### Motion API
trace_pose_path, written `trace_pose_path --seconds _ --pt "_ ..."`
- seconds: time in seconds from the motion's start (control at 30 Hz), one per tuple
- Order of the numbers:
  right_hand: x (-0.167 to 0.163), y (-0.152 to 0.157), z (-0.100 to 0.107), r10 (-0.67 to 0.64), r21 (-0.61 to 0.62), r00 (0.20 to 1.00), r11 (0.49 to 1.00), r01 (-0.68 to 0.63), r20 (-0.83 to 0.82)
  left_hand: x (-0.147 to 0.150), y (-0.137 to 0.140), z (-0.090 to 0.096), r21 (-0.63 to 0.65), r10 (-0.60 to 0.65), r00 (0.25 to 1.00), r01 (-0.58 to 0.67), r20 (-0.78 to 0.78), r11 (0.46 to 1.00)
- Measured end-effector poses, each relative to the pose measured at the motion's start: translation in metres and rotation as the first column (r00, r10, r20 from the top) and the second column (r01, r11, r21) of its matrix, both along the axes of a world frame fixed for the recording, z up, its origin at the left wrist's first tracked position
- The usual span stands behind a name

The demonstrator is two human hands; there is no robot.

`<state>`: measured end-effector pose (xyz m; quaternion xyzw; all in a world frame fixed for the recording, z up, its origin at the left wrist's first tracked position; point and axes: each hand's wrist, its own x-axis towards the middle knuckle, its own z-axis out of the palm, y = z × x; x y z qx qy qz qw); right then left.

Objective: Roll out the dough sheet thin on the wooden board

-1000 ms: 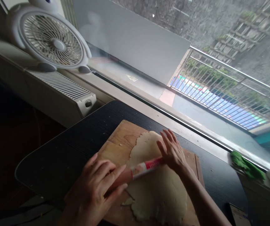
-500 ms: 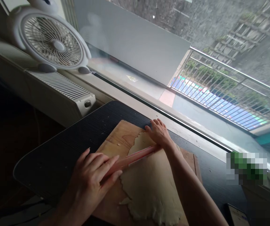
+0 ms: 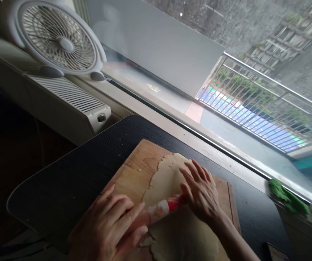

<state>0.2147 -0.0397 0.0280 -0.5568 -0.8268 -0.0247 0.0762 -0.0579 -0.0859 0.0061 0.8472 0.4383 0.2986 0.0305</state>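
Observation:
A thin sheet of pale dough with a ragged edge is spread over a wooden board. Across it lies a red-and-white rolling pin. My left hand rests on the pin's near-left end, fingers stretched over it and thumb apart on the near side. At the other end my right hand presses down with its palm, its fingers spread out above the dough. Neither hand wraps round the pin. Both palms hide its ends, and a small loose flap of dough shows beside my left thumb.
The board lies on a black table beside a window. A white fan stands on a slatted white unit at the left. A green cloth lies on the sill, and a phone is at the lower right.
Both hands have drawn the rolling pin toward me, my right hand also shifting rightward. More dough shows beyond the pin, and its red and white markings are now clear.

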Motion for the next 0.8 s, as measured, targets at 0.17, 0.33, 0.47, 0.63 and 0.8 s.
trace_pose_path --seconds 0.17,0.33,0.47,0.63,0.8 --pt "-0.049 0.112 0.003 -0.101 -0.014 0.993 0.995 0.101 -0.064 -0.01 0.01 -0.007 0.063 0.122 0.993 -0.121 -0.001 0.991" --pt "-0.05 0.089 0.006 -0.062 0.022 0.994 0.998 0.064 -0.095 -0.014 -0.001 -0.011 0.093 0.113 0.994 -0.113 0.004 0.989" --pt "-0.003 -0.027 -0.01 -0.075 0.042 0.997 0.996 0.076 -0.034 -0.003 -0.01 -0.005 0.047 0.032 0.999 -0.033 0.019 0.998" --pt "0.047 -0.103 -0.033 -0.102 0.154 0.995 0.983 0.098 0.02 0.028 0.012 0.019 -0.058 -0.06 0.998 0.059 -0.018 0.997" --pt "0.045 0.0 -0.011 -0.389 -0.025 0.921 0.921 0.388 -0.012 0.063 0.061 0.035 -0.068 -0.065 0.997 0.061 -0.045 0.996"
